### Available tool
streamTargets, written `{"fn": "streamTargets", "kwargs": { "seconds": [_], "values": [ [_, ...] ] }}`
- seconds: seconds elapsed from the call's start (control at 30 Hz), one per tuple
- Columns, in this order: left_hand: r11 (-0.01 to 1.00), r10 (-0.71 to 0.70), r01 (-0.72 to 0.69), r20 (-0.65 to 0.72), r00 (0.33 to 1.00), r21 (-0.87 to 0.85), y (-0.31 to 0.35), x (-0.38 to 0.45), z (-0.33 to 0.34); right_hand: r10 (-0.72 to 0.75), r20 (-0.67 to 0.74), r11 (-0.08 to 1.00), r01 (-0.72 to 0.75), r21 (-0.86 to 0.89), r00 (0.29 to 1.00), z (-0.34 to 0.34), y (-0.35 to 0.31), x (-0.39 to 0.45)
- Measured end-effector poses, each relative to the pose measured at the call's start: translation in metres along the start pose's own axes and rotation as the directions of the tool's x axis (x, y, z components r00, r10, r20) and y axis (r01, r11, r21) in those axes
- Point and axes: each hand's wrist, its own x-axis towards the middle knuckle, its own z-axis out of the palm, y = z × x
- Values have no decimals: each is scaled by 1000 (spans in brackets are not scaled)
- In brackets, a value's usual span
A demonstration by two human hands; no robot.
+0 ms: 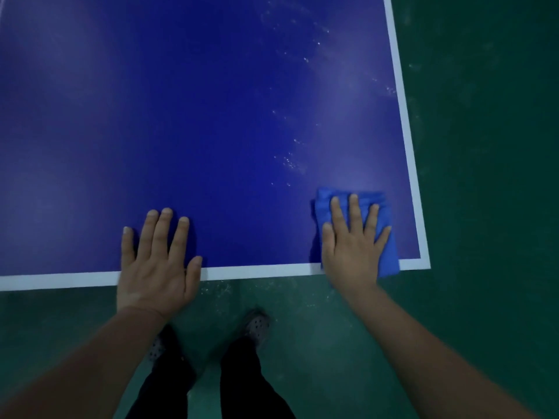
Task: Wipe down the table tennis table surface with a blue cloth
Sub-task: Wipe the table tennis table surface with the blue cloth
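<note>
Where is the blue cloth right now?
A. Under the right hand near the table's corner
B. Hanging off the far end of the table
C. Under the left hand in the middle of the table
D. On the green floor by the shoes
A: the blue cloth lies flat under the right hand near the table corner, while the left hand rests bare on the surface.

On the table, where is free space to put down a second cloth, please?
The table is bare between the left hand and the right hand, and across the whole far left part. The near right corner is crowded: the right hand presses the blue cloth flat there. White specks dot the strip beyond it along the right white line.
</note>
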Motion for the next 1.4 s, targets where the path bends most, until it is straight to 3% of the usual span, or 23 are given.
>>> {"fn": "streamTargets", "kwargs": {
  "seconds": [0.1, 0.23, 0.37, 0.43, 0.5, 0.6, 0.7, 0.8, 0.87, 0.9, 0.97, 1.0, 1.03, 1.1, 1.17, 1.27, 1.33, 1.4],
  "values": [
    [1000, 5, -5, -9, 1000, 1, 1, -2, 1, -176, -11, 984, 176, -40, 984, 13, -24, -43],
    [1000, 5, -6, -35, 999, -28, -1, -2, 4, -410, -14, 912, 409, -43, 912, 18, -107, -47],
    [999, -23, 21, -48, 999, -43, 0, -3, 5, -513, 6, 858, 512, 20, 859, 10, -182, -6],
    [999, -17, 16, -46, 999, -41, 0, -3, 5, -532, 28, 847, 531, 23, 847, 1, -187, 34],
    [1000, -10, 9, -40, 999, -29, 0, -1, 3, -414, 8, 910, 414, -23, 910, -8, -155, 85],
    [1000, -12, 12, -22, 1000, -13, 0, -1, 3, -31, -55, 999, 29, -38, 998, -30, -53, 153],
    [1000, -12, 12, -11, 1000, -9, 0, -1, 3, 254, 15, 963, -254, 92, 967, -50, 19, 174],
    [1000, -28, 28, 5, 1000, -11, 0, 0, 2, 286, -34, 954, -282, 102, 958, -39, -16, 153],
    [999, -32, 32, 4, 999, -12, 1, -1, 2, 84, -72, 995, -80, 60, 994, -24, -70, 111],
    [999, -32, 32, -3, 999, -14, 2, -1, 2, -116, -63, 993, 118, 24, 991, -14, -98, 83],
    [999, -32, 31, -15, 999, -13, 2, -2, 1, -513, 31, 857, 514, -35, 858, -1, -128, 37],
    [999, -31, 31, -9, 999, -12, 2, -2, 0, -593, 45, 803, 594, -39, 804, 1, -124, 34],
    [999, -34, 34, 0, 999, -5, 3, -1, -1, -601, 21, 798, 602, -32, 799, -2, -109, 45],
    [999, -45, 45, 16, 999, 9, 3, -1, -1, -433, -23, 899, 430, -81, 901, -11, -66, 84],
    [999, -38, 38, 24, 999, 1, 3, -1, 0, -133, -9, 989, 132, -66, 991, -26, -6, 129],
    [999, -32, 32, 22, 999, -9, 2, 0, 0, 168, 23, 983, -169, 73, 986, -47, 44, 153],
    [999, -36, 37, 21, 999, -11, 2, -1, -1, 207, 6, 974, -207, 90, 978, -45, 34, 139],
    [999, -36, 36, 26, 999, -20, 2, -2, -1, 143, 3, 988, -143, 61, 990, -33, 4, 113]
  ]
}}
